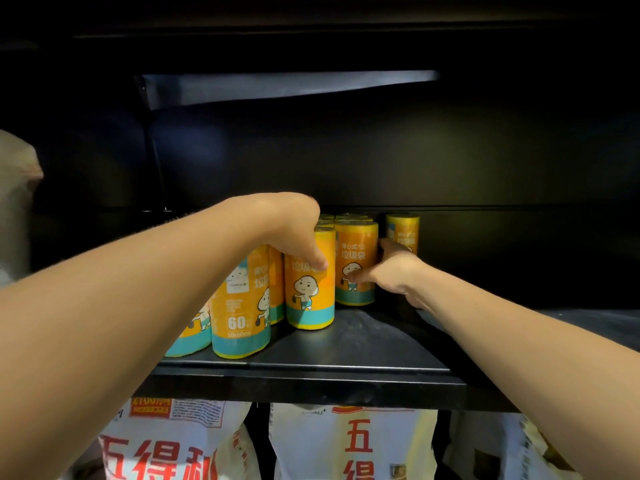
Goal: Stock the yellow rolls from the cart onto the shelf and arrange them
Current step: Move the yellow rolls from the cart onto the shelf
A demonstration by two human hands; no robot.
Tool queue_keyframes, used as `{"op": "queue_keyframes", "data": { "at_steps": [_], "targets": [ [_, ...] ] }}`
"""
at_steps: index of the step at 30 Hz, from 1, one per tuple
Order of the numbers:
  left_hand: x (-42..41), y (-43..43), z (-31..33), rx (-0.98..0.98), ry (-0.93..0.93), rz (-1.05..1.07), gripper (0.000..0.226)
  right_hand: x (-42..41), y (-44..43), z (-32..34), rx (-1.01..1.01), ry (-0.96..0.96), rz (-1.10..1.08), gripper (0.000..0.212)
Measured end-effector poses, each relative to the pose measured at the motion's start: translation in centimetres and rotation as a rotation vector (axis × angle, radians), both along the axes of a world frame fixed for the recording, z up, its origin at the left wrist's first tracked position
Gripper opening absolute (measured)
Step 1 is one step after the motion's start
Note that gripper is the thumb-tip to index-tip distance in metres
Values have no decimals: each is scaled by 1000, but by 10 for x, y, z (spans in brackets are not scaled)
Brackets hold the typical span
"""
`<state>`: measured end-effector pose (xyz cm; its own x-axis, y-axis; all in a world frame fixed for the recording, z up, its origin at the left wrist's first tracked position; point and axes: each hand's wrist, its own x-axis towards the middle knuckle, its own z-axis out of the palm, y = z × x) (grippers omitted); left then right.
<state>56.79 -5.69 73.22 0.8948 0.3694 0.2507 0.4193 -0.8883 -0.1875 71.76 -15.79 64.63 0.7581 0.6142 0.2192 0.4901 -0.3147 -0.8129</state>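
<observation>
Shelf: a black metal shelf [363,344] at chest height, with a dark back panel [450,161] behind it and another dark board overhead.
Yellow rolls: a tight cluster stands upright on the left half of the shelf, each orange-yellow with a teal band at the foot and a cartoon figure on the wrapper.
Front roll [240,317]: nearest the shelf edge, marked "60", with the left forearm passing over its top.
Far-left roll [190,334]: just beside the front roll and mostly hidden behind the forearm.
Middle roll [310,296]: upright, one step further in, with its cartoon figure facing out.
Right-hand roll [356,251]: upright, touching or nearly touching the middle roll on its right side.
Back rolls [346,218]: only their tops show, in rows behind the middle and right-hand rolls.
Lone roll [403,230]: upright, further back, apart from the cluster, with the right hand's fingers in the gap.
Left hand [294,230]: arched over the top of the middle roll, thumb [317,259] pressed down its front; the fingers curl over behind it, out of sight.
Right hand [394,268]: grips the right-hand roll from the side, thumb [360,276] stretched across its front, fingers wrapped behind it.
Sacks [349,441]: white sacks with big red characters stand on the level below.
Pale bag [17,188]: at the left edge of the view, blurred.
</observation>
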Motion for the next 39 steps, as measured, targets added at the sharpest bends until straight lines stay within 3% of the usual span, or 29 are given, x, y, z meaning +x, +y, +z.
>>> {"op": "queue_keyframes", "data": {
  "at_steps": [5, 8, 13, 18, 20, 25, 29, 39],
  "targets": [
    [-6, -2, 1, 41, -12, 7, 90, -8, -12, 0, -70, -128, -23, 85],
    [-14, -5, 3, 89, -123, -33, 102, -11, -24, 4, -35, -203, -45, 86],
    [-34, -21, -3, -15, -375, -147, 79, -24, -46, 11, 82, -238, -22, 74],
    [-62, -44, -25, 40, -631, -234, 69, -47, -74, 1, 271, -576, 13, 60],
    [-74, -51, -38, 38, -721, -270, 63, -60, -82, -8, 397, -621, 71, 50],
    [-111, -63, -78, 11, -832, -354, 51, -105, -87, -37, 643, -561, 330, 35],
    [-152, -66, -119, 1, -830, -290, 46, -149, -75, -74, 730, -420, 551, 34],
    [-296, -35, -236, -153, -845, 65, 31, -266, 1, -174, 579, -136, 834, 29]
  ]
}}
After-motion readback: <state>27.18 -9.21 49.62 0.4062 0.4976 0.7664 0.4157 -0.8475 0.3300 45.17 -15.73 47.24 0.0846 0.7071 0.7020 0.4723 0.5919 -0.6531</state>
